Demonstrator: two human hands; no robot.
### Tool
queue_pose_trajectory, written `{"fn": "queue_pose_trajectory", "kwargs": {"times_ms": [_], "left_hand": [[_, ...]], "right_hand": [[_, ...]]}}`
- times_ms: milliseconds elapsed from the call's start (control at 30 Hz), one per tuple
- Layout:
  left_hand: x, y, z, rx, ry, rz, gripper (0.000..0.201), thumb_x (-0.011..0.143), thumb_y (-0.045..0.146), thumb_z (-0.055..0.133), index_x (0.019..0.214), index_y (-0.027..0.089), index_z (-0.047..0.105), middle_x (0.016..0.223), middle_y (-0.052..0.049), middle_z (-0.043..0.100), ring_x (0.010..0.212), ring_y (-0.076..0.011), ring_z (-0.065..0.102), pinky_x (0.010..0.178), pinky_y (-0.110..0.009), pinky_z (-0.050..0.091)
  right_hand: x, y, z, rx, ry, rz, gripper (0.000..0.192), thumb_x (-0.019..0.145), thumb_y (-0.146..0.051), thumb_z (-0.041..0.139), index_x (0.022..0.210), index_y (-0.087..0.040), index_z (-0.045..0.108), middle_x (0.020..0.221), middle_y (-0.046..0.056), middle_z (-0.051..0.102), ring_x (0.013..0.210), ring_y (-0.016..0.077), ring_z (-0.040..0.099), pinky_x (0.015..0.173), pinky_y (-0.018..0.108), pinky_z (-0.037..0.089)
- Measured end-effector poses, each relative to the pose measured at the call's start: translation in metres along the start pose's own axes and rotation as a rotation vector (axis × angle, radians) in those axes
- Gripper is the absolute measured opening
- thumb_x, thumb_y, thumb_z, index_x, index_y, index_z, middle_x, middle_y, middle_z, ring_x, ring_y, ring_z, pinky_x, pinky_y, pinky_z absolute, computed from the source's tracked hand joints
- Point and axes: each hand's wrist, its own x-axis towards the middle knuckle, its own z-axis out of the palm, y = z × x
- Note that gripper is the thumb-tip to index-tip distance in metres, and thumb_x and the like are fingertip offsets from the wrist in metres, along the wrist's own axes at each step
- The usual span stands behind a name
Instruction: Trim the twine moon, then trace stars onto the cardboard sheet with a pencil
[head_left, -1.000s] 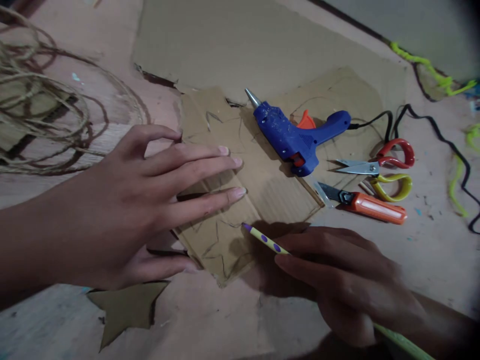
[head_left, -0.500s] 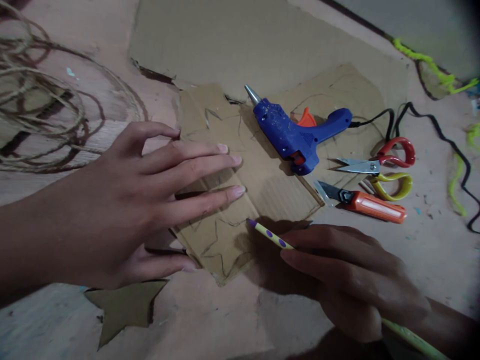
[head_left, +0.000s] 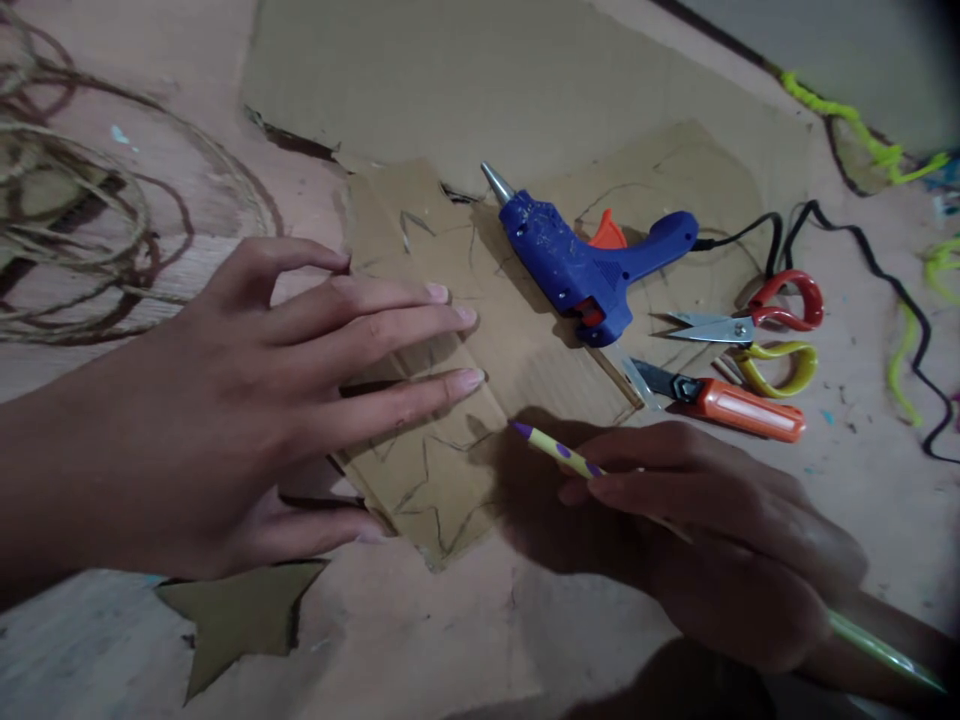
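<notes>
- Cardboard sheet (head_left: 517, 370) at frame centre lies under the left hand (head_left: 247, 410), which is spread flat, holding nothing.
- Right hand (head_left: 712, 540), lower right, grips a pencil (head_left: 559, 455), its tip at the sheet.
- Glue gun (head_left: 592, 265) and scissors (head_left: 750, 322) lie upper right on the surface (head_left: 847, 490).

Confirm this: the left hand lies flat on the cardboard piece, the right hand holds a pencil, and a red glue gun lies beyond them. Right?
Not quite. In the head view the glue gun is blue, with only an orange trigger. The left hand lies flat on the cardboard piece, and the right hand holds the pencil.
</notes>
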Motion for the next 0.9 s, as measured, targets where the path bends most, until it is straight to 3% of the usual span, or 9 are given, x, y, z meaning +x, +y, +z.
{"fn": "queue_pose_trajectory", "kwargs": {"times_ms": [100,200,267,367,467,567,700,800,900], "left_hand": [[-0.001,0.0,0.001,-0.007,-0.002,0.003,0.106,0.117,0.096,0.052,0.204,0.035,0.043,0.216,-0.002,0.035,0.186,-0.0444,0.062,0.171,-0.071,0.017],[-0.001,0.001,0.0,0.008,-0.017,-0.003,0.106,0.119,0.097,0.046,0.207,0.037,0.036,0.217,-0.001,0.032,0.189,-0.0436,0.059,0.171,-0.068,0.015],[-0.001,0.001,0.0,0.021,-0.008,-0.004,0.1,0.123,0.094,0.045,0.204,0.036,0.043,0.217,-0.002,0.034,0.191,-0.0407,0.058,0.172,-0.062,0.013],[-0.001,0.001,0.001,0.0,0.011,0.001,0.097,0.124,0.092,0.05,0.201,0.033,0.049,0.217,-0.005,0.038,0.19,-0.0413,0.058,0.172,-0.059,0.01],[-0.002,0.0,0.002,-0.055,-0.01,-0.021,0.104,0.12,0.093,0.057,0.206,0.038,0.04,0.217,-0.003,0.036,0.187,-0.0481,0.061,0.173,-0.068,0.009],[-0.002,0.0,0.002,-0.078,-0.023,-0.033,0.107,0.119,0.094,0.059,0.208,0.04,0.034,0.217,-0.002,0.033,0.188,-0.0511,0.06,0.173,-0.071,0.007],[-0.001,0.001,0.0,-0.027,-0.011,-0.013,0.099,0.121,0.093,0.053,0.201,0.034,0.047,0.216,-0.003,0.036,0.189,-0.0442,0.06,0.174,-0.064,0.007],[0.0,0.001,-0.001,-0.029,-0.008,-0.012,0.098,0.12,0.092,0.056,0.198,0.032,0.051,0.215,-0.005,0.039,0.186,-0.0464,0.063,0.172,-0.073,0.013],[-0.001,0.0,0.001,-0.047,-0.017,-0.028,0.102,0.118,0.093,0.056,0.202,0.037,0.045,0.217,-0.003,0.035,0.186,-0.0505,0.062,0.169,-0.083,0.014]], "right_hand": [[0.015,0.001,0.006,0.03,0.01,0.024,0.014,0.115,-0.037,0.091,0.125,-0.032,0.099,0.124,0.013,0.098,0.098,0.0319,0.099,0.073,0.04,0.085],[0.025,0.004,0.01,0.062,0.019,0.046,0.013,0.113,-0.038,0.092,0.119,-0.032,0.101,0.126,0.014,0.098,0.098,0.0331,0.099,0.073,0.042,0.085],[0.026,0.005,0.009,0.09,0.024,0.06,0.014,0.113,-0.032,0.088,0.118,-0.032,0.101,0.123,0.013,0.099,0.094,0.0326,0.099,0.071,0.041,0.085],[0.021,0.007,0.002,0.15,0.006,0.07,0.031,0.112,-0.012,0.075,0.118,-0.031,0.099,0.115,0.007,0.1,0.087,0.0268,0.098,0.071,0.035,0.083],[0.016,0.007,-0.005,0.166,-0.026,0.082,0.043,0.108,0.001,0.066,0.12,-0.029,0.095,0.115,0.002,0.1,0.087,0.0196,0.098,0.073,0.025,0.081],[0.014,0.008,-0.006,0.152,-0.022,0.091,0.045,0.108,0.003,0.065,0.121,-0.029,0.093,0.119,0.0,0.1,0.089,0.0175,0.098,0.076,0.024,0.081],[0.014,0.011,-0.002,0.169,-0.056,0.062,0.043,0.103,0.005,0.069,0.117,-0.027,0.093,0.116,0.0,0.1,0.084,0.0185,0.095,0.068,0.026,0.078],[0.016,0.013,-0.001,0.183,-0.046,0.045,0.041,0.104,0.004,0.069,0.116,-0.026,0.093,0.113,0.001,0.1,0.083,0.0193,0.095,0.067,0.026,0.077],[0.017,0.014,-0.003,0.166,-0.037,0.038,0.04,0.106,0.003,0.065,0.117,-0.025,0.092,0.113,0.002,0.099,0.089,0.0185,0.096,0.072,0.025,0.078]]}}
